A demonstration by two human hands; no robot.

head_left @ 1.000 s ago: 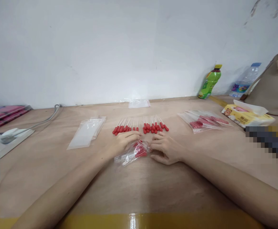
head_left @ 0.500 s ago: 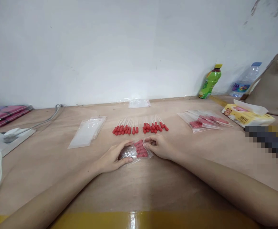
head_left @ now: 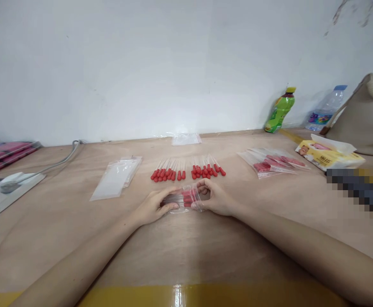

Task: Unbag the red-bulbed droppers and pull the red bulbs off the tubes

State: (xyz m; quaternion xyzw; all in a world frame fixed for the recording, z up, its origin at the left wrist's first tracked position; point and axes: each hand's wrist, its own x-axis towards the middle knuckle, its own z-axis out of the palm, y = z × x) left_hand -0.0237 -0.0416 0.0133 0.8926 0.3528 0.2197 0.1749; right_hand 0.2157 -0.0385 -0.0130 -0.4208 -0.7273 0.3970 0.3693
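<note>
Between my hands is a clear plastic bag [head_left: 188, 198] holding several red-bulbed droppers, their bulbs towards the right. My left hand [head_left: 160, 204] grips the bag's left part, thumb at the near side and fingers at the far side. At the bag's right end, my right hand [head_left: 210, 197] has thumb and fingers closed on the plastic near the opening. Just beyond lie two groups of loose droppers, a left group [head_left: 167, 174] and a right group [head_left: 207, 170], with red bulbs facing me and clear stems pointing away.
Flat clear bags [head_left: 111, 179] lie at left. Filled bags [head_left: 271, 163] of droppers are piled at right, near a yellow tissue pack [head_left: 328, 155]. A green bottle [head_left: 280, 111], a clear bottle [head_left: 327, 108] and a beige bag [head_left: 362, 119] stand behind. A power strip [head_left: 20, 183] sits at left.
My right hand has shifted from pinching the bag's far corner to gripping its right end with thumb and fingers. The bag's right end is now raised and bunched between both hands.
</note>
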